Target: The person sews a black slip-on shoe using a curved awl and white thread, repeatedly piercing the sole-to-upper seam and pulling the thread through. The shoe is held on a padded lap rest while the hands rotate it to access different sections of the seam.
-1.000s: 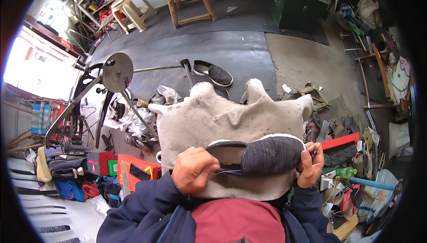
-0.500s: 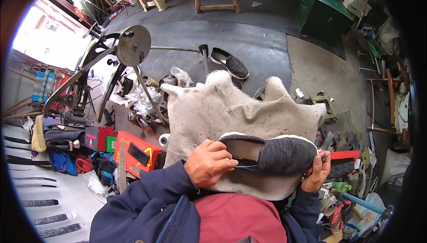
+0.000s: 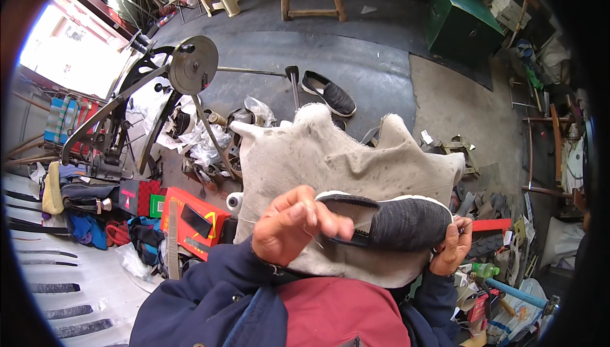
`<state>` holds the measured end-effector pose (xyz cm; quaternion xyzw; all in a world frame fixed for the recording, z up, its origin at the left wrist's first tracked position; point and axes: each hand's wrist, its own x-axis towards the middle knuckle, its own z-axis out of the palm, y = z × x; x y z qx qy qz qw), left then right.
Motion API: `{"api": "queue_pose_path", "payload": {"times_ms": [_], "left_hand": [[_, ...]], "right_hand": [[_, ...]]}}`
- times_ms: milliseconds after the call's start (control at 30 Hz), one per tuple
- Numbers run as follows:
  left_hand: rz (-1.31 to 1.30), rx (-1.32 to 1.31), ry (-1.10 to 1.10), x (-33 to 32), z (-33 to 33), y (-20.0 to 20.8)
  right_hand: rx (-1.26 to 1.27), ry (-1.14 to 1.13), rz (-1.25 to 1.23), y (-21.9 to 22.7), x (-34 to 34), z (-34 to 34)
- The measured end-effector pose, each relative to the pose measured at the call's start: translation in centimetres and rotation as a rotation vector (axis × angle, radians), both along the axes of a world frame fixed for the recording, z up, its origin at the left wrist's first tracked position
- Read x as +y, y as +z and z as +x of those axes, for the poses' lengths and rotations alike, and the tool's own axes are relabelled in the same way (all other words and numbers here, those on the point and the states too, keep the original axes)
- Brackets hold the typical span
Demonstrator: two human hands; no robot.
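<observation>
Resting on a pale hide (image 3: 330, 163) across the lap, the dark slip-on shoe (image 3: 391, 223) lies sideways — left hand (image 3: 293, 226) pinching its collar, fingers curled, right hand (image 3: 452, 248) closed round its toe. Beyond the hide, a matching shoe (image 3: 328, 93) on the floor.

We see even daylight across the middle of the frame, with soft, faint shadows. At the upper left a doorway (image 3: 63, 48) is blown out to white glare. A black ring cuts off the corners, and straight edges bow near it. Focus is sharp centrally; the rim smears slightly.
</observation>
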<state>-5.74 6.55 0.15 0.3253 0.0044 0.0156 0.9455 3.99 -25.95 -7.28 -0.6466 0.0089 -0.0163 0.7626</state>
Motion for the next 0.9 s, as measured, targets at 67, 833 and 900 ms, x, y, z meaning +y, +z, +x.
{"api": "queue_pose_path", "payload": {"times_ms": [67,833,900], "left_hand": [[-0.046,0.074,-0.033,-0.3,-0.1,-0.4],[1.718,-0.171,0.329,0.4,3.4,4.4],[1.669,-0.368,0.168,-3.5,5.0,5.2]], "right_hand": [[0.002,0.001,0.005,0.3,0.1,0.0],[0.067,0.089,0.043,2.3,-1.6,1.2],[0.077,0.155,0.018,2.5,-2.2,1.6]]}}
